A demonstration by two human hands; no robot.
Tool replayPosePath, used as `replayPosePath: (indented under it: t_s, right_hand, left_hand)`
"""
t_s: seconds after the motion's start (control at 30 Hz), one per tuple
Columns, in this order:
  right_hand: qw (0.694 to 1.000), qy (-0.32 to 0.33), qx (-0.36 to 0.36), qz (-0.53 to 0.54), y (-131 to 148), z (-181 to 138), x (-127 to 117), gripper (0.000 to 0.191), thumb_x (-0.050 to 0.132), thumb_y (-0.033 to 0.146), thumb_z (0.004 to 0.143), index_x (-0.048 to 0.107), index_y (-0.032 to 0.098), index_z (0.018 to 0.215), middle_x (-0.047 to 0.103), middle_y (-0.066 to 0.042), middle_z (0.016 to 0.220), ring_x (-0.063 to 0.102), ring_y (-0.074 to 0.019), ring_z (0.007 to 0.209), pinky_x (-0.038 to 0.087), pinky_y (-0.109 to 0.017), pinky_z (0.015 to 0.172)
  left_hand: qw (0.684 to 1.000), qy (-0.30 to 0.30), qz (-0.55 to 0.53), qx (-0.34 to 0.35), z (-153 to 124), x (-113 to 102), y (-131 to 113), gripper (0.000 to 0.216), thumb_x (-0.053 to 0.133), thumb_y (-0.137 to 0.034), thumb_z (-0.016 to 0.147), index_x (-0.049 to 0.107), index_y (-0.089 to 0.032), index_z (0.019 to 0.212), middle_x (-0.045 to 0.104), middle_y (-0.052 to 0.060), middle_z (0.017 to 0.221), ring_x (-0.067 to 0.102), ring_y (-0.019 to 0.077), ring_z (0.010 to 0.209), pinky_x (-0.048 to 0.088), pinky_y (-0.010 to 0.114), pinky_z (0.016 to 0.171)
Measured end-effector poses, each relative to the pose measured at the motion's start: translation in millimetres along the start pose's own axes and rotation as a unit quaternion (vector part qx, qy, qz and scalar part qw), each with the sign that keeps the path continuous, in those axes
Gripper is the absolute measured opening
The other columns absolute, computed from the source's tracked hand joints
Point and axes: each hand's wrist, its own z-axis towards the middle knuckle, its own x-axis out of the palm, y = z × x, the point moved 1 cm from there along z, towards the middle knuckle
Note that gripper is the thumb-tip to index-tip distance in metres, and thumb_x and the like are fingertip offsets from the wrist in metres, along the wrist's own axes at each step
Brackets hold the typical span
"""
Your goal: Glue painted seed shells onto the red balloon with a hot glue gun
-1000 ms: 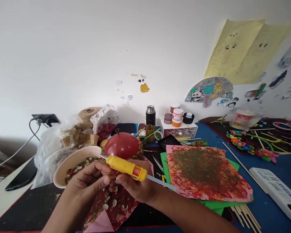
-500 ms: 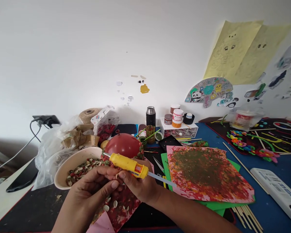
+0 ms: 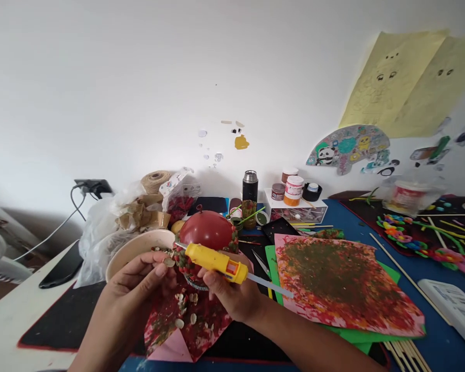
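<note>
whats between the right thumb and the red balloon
In the head view, the yellow glue gun, gripped by the right hand, crosses between thumb and balloon.

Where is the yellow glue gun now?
In the head view's lower middle, the glue gun is in the right hand, in front of the red balloon.

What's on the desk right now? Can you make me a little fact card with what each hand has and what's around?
Left hand: pinching a small pale shell
Right hand: holding a yellow glue gun
Glue stick: poking out the back of the glue gun
Behind the glue gun: a red balloon, knot on top
Behind the left hand: a cream bowl
Below the hands: loose shells on painted paper
By the wall: a black bottle, silver top
</note>
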Motion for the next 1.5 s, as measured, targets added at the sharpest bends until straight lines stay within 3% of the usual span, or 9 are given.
replayPosePath:
  t_s: [0.07,0.27,0.43,0.7,0.93,1.1,1.23,1.5]
  right_hand:
    - [1.000,0.012,-0.003,0.008,2.2,0.6,0.2,0.083,0.063,0.096,0.123,0.081,0.022,0.091,0.078,-0.007,0.082,0.071,-0.0188,0.064,0.058,-0.028,0.053]
    - [0.999,0.049,-0.004,-0.005,7.9,0.9,2.3,0.085,0.055,0.098,0.125,0.071,0.024,0.084,0.069,-0.002,0.073,0.066,-0.0182,0.061,0.059,-0.030,0.060]
    - [0.997,0.060,-0.034,-0.025,8.5,0.8,1.8,0.084,0.053,0.091,0.130,0.069,0.025,0.081,0.061,0.002,0.064,0.063,-0.0174,0.057,0.057,-0.031,0.062]
    - [0.995,0.049,-0.067,-0.055,4.3,-0.8,1.9,0.081,0.053,0.085,0.133,0.073,0.025,0.082,0.064,0.000,0.068,0.063,-0.0183,0.061,0.055,-0.032,0.066]
    - [0.994,0.057,-0.057,-0.076,5.1,1.2,2.1,0.085,0.045,0.090,0.133,0.069,0.025,0.082,0.059,0.002,0.067,0.054,-0.0167,0.058,0.049,-0.032,0.063]
    - [0.993,0.059,-0.061,-0.081,4.3,0.9,2.6,0.086,0.045,0.091,0.132,0.065,0.025,0.081,0.062,0.000,0.070,0.054,-0.0163,0.060,0.050,-0.032,0.064]
    - [0.994,0.069,-0.042,-0.074,4.2,1.0,2.1,0.087,0.045,0.094,0.130,0.068,0.025,0.083,0.063,0.000,0.072,0.054,-0.0165,0.060,0.053,-0.031,0.064]
    - [0.994,0.058,-0.073,-0.060,6.6,2.1,2.2,0.083,0.047,0.086,0.134,0.069,0.024,0.084,0.062,0.001,0.071,0.053,-0.0151,0.059,0.052,-0.030,0.063]
  left_hand:
    - [1.000,0.007,0.001,-0.001,7.8,-4.4,-1.2,0.067,0.124,-0.073,0.062,0.096,-0.025,0.100,0.086,0.005,0.079,0.080,0.0246,0.072,0.071,0.034,0.068]
    - [0.998,-0.057,0.005,0.002,9.0,2.0,-8.4,0.080,0.127,-0.081,0.040,0.095,-0.026,0.088,0.088,0.006,0.081,0.081,0.0232,0.073,0.072,0.031,0.069]
    - [0.997,-0.053,0.047,0.022,9.2,-3.1,-10.4,0.079,0.124,-0.084,0.046,0.097,-0.025,0.092,0.092,0.009,0.086,0.085,0.0271,0.075,0.075,0.034,0.070]
    - [0.995,-0.006,0.095,0.036,17.9,-25.0,-0.5,0.070,0.123,-0.079,0.063,0.100,-0.025,0.101,0.097,0.012,0.098,0.092,0.0330,0.085,0.080,0.040,0.079]
    - [0.990,-0.057,0.113,0.065,12.6,-12.9,-8.1,0.079,0.119,-0.090,0.053,0.099,-0.025,0.093,0.097,0.012,0.093,0.092,0.0330,0.082,0.079,0.037,0.074]
    - [0.988,-0.041,0.136,0.052,14.6,-17.9,-3.3,0.076,0.119,-0.088,0.058,0.102,-0.026,0.097,0.098,0.012,0.094,0.093,0.0317,0.082,0.080,0.037,0.076]
    - [0.986,-0.061,0.137,0.072,12.8,-12.5,-7.2,0.082,0.116,-0.096,0.054,0.101,-0.026,0.093,0.096,0.012,0.088,0.091,0.0309,0.076,0.079,0.036,0.071]
    - [0.982,-0.069,0.150,0.088,10.9,-7.9,-11.6,0.083,0.115,-0.098,0.052,0.101,-0.026,0.090,0.095,0.012,0.085,0.088,0.0293,0.070,0.077,0.036,0.065]
